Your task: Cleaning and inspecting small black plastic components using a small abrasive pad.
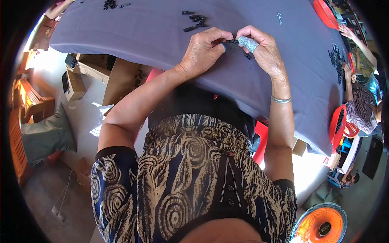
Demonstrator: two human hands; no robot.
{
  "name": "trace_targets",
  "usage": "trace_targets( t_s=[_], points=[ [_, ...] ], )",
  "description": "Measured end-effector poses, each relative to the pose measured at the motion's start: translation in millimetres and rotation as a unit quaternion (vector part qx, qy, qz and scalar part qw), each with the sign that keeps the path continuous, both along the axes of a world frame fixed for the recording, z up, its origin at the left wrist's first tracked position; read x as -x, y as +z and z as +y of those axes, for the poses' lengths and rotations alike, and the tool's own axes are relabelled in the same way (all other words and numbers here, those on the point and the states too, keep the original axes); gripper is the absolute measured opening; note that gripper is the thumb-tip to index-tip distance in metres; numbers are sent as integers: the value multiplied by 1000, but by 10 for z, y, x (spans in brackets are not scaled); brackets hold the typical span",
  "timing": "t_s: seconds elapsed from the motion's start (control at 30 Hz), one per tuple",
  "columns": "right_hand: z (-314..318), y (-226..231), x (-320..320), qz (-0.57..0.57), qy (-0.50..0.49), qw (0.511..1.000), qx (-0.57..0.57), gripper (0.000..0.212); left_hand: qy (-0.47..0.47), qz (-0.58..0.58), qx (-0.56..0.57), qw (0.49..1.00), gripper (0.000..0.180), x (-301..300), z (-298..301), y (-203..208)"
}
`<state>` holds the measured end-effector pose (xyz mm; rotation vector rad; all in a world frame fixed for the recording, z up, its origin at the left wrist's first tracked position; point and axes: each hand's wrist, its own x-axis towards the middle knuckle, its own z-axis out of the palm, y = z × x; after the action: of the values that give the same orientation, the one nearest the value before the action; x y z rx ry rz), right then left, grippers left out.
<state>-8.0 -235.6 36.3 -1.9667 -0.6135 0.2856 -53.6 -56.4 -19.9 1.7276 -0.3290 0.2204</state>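
Note:
My left hand (204, 49) and my right hand (263, 47) meet over the grey-covered table (154, 36), fingers pinched. Between the fingertips they share a small black plastic piece (234, 41); its exact kind is too small to make out. A speckled grey-blue cover wraps my right thumb (248, 43), and a dark one sits on my left thumb. Just below the fingertips, another small black piece (248, 56) shows; whether it lies on the cloth or hangs from the hand I cannot tell. Left of my hands, several black pieces (196, 19) lie in a loose group.
More black pieces (109, 4) lie at the far left, others (335, 60) along the right edge. Red basins (325, 14) stand there, near another person's hand (347, 31). Cardboard boxes (94, 67) sit on the floor at left; an orange fan (320, 227) stands lower right.

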Motion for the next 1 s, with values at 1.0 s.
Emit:
trace_targets(
  t_s=[1.0],
  points=[
    [172, -202, 25, -39, -32, 996, -75, 12, 14, -11, 36, 999, 27, -20, -14, -57]
  ],
)
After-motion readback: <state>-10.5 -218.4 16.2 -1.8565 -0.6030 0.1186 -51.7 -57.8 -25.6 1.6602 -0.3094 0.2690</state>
